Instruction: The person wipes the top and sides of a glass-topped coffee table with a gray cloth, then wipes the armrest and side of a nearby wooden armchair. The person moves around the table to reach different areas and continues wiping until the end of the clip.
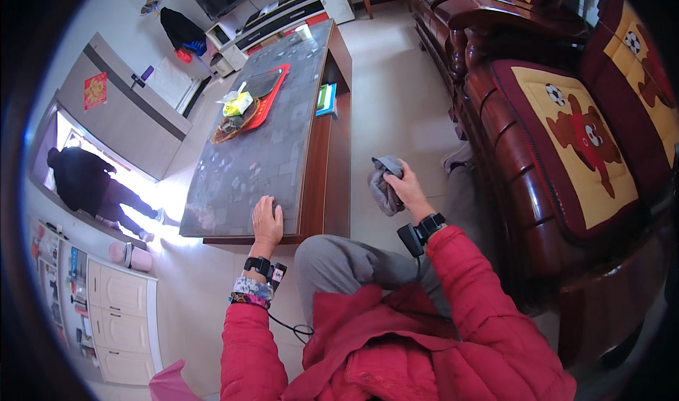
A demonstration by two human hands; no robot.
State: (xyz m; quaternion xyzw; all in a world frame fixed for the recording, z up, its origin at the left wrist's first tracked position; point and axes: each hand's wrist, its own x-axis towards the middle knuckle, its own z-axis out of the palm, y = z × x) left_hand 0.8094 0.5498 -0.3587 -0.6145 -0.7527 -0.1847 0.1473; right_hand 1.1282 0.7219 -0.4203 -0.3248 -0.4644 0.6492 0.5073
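My right hand (408, 188) grips a bunched grey cloth (386, 189) above the tiled floor, between the coffee table and the wooden sofa. My left hand (267, 221) rests on the near end of the dark patterned tabletop (233, 189), holding nothing, its fingers only slightly spread. Farther along the table, a red tray (273, 99) carries a dark transparent lid or dish (263, 83). Beside these are a yellow-green tissue pack (237, 104) and a woven basket (227, 131) with dark items in it. A white cup (303, 32) stands at the table's far end.
On my right is the dark wooden sofa (509, 151) with a bear-patterned cushion (583, 141). Books (326, 99) lie on the table's side shelf. At the left, another person (85, 181) is in the bright doorway, near a pink bin (139, 256) and a cabinet (123, 295).
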